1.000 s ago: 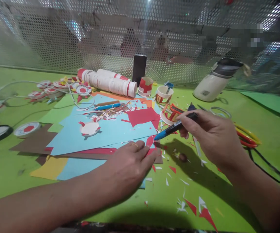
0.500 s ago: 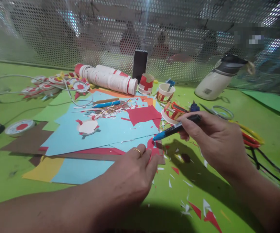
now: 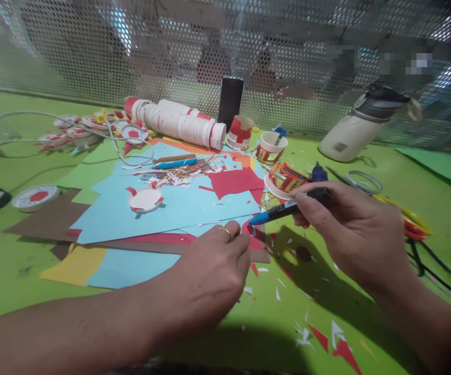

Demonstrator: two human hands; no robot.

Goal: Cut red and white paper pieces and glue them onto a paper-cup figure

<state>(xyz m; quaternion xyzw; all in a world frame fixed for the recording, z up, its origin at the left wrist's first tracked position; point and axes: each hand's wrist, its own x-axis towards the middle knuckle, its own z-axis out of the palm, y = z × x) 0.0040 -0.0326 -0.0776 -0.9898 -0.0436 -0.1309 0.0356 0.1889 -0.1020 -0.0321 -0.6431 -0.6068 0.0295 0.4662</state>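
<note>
In my right hand (image 3: 350, 229) is a black marker pen (image 3: 284, 210) with a blue front end, slanting down to the left. Its tip meets a small red paper piece (image 3: 246, 227) near the corner of the stacked sheets. My left hand (image 3: 217, 260), with a ring on one finger, has its fingers closed at that piece's left edge; the fingertips are partly hidden. Under and beyond it lie light blue paper sheets (image 3: 132, 229). A white paper disc with red tabs (image 3: 146, 200) rests on them, with a larger red paper piece (image 3: 235, 182) farther right.
Stacked paper cups (image 3: 178, 122) lie at the back beside a dark upright phone-like slab (image 3: 230, 104). Decorated discs (image 3: 134, 134) and a white cable (image 3: 26, 113) are at left. Paper cups (image 3: 271, 147), scissors (image 3: 362, 181) and a bottle (image 3: 360, 125) stand or lie right. Scraps (image 3: 319, 337) litter the front.
The view has shifted slightly. My left fingers have drawn together and curled at the red piece, where they were flatter before. The marker's tip stays on the red paper.
</note>
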